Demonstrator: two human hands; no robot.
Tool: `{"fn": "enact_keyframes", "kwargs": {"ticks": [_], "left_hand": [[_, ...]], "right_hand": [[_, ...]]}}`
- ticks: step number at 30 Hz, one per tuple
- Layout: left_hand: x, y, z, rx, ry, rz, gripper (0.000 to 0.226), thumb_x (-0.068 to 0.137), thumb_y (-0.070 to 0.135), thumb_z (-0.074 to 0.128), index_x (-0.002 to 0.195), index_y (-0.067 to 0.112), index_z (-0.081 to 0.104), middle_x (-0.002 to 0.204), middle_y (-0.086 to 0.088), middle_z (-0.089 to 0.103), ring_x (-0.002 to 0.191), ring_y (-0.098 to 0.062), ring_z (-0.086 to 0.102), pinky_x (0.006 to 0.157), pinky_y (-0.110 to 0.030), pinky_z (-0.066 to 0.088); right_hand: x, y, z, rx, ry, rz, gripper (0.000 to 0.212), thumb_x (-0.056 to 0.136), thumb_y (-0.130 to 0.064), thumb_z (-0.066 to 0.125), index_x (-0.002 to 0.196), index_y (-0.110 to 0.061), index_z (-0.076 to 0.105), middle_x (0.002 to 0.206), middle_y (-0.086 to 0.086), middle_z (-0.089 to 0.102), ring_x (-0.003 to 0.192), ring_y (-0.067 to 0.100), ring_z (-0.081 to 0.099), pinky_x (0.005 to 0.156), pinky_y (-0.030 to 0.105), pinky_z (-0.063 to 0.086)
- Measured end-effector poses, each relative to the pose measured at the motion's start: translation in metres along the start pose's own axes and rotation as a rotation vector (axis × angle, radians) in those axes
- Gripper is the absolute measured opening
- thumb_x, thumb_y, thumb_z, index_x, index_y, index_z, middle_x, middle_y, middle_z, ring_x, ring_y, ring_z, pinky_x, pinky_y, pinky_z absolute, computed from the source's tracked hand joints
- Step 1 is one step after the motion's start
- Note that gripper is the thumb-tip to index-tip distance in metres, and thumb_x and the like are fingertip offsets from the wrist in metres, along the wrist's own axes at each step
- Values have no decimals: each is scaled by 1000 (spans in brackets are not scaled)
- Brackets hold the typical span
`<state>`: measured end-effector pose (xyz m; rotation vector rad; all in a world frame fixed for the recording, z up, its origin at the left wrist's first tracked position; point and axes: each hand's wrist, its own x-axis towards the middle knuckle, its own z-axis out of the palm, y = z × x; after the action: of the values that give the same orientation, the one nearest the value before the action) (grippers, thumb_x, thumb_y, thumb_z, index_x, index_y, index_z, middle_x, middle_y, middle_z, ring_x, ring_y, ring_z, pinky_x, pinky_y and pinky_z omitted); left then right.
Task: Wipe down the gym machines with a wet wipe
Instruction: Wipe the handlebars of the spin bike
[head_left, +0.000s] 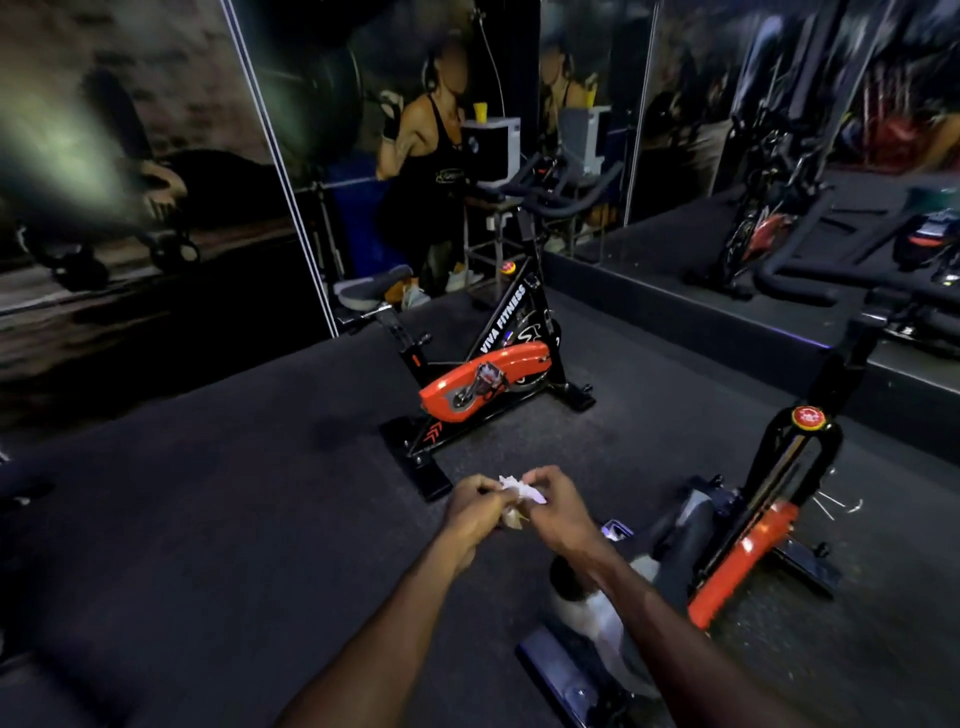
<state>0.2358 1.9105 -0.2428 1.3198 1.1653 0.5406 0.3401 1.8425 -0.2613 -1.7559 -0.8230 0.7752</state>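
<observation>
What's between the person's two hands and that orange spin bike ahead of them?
In the head view, only bare dark floor lies between the hands, which together hold a crumpled wet wipe, and the orange spin bike; its black base bar reaches nearest them.

Both bare forearms reach forward from bottom of view, converging at centre. Left hand (475, 512) back-up, fingers (485, 491) curled inward, pinching the crumpled wet wipe (519, 491). Right hand (558, 506) just beside it, almost touching, fingers curled over the same wipe from the right, knuckles up. Wrists roughly straight. Hands held in the air above the floor. Thumbs hidden, can't tell their position.
</observation>
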Motion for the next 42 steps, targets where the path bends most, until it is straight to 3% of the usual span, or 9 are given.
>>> {"fn": "enact_keyframes", "kwargs": {"ticks": [5, 11, 19, 23, 25, 29, 33, 37, 42], "left_hand": [[30, 14, -59, -160, 67, 35, 8, 92, 8, 67, 88, 5, 61, 76, -8, 68, 63, -15, 62, 59, -29, 51], [80, 35, -110, -83, 46, 132, 12, 93, -1, 61, 87, 9, 59, 74, -7, 67, 55, -13, 59, 47, -23, 45], [192, 83, -158, -72, 150, 118, 36, 84, -20, 37, 90, 6, 61, 81, -9, 67, 72, -18, 61, 56, -18, 50], [253, 113, -178, -123, -58, 69, 6, 93, 9, 62, 96, 6, 67, 89, -9, 73, 83, -24, 69, 73, -32, 54], [278, 120, -186, 63, -76, 82, 22, 87, 24, 74, 103, 10, 69, 99, -7, 74, 90, -21, 71, 77, -30, 56], [341, 134, -198, 200, 38, 183, 17, 90, 18, 70, 99, 4, 71, 88, -5, 68, 70, -9, 59, 53, -12, 45], [409, 157, -205, 156, 86, 332, 10, 93, 8, 64, 85, 7, 69, 78, -2, 65, 72, -8, 55, 59, -12, 42], [471, 181, -205, 114, 77, 413, 16, 93, 12, 64, 77, 10, 68, 67, 4, 61, 63, -5, 52, 60, -18, 41], [544, 219, -201, 130, -142, 423, 27, 89, 31, 72, 83, 4, 71, 74, 1, 67, 69, -6, 57, 66, -21, 46]], "right_hand": [[20, -34, 32, 187, 0, 49, 26, 89, 4, 63, 70, -14, 66, 63, 2, 64, 54, 13, 54, 46, 23, 41], [76, -68, 82, 307, -155, 166, 9, 95, -17, 65, 87, -14, 68, 73, 5, 69, 56, 14, 59, 53, 27, 46], [197, -98, 129, 290, -150, 137, 15, 84, 2, 75, 76, -7, 65, 71, 6, 66, 57, 10, 60, 47, 19, 46], [262, -114, 152, 374, -127, 163, 22, 84, 2, 74, 72, -10, 60, 70, 10, 62, 49, 10, 56, 39, 16, 41], [287, -122, 163, 393, -108, 173, 22, 84, -3, 76, 72, -10, 59, 74, 15, 63, 53, 14, 57, 41, 18, 43], [347, -131, 183, 410, -25, 180, 20, 88, -15, 75, 75, -5, 64, 70, 13, 63, 56, 16, 54, 49, 23, 43], [411, -140, 195, 451, 76, 160, 28, 88, -22, 76, 88, 5, 68, 71, 13, 67, 64, 23, 62, 63, 34, 50], [453, -167, 201, 661, 10, 231, 11, 91, -6, 69, 95, -6, 58, 54, 2, 59, 37, 9, 49, 39, 20, 41], [506, -195, 198, 732, -9, 243, 12, 91, 7, 61, 93, -4, 65, 54, 5, 60, 35, 7, 44, 39, 18, 38]]}}
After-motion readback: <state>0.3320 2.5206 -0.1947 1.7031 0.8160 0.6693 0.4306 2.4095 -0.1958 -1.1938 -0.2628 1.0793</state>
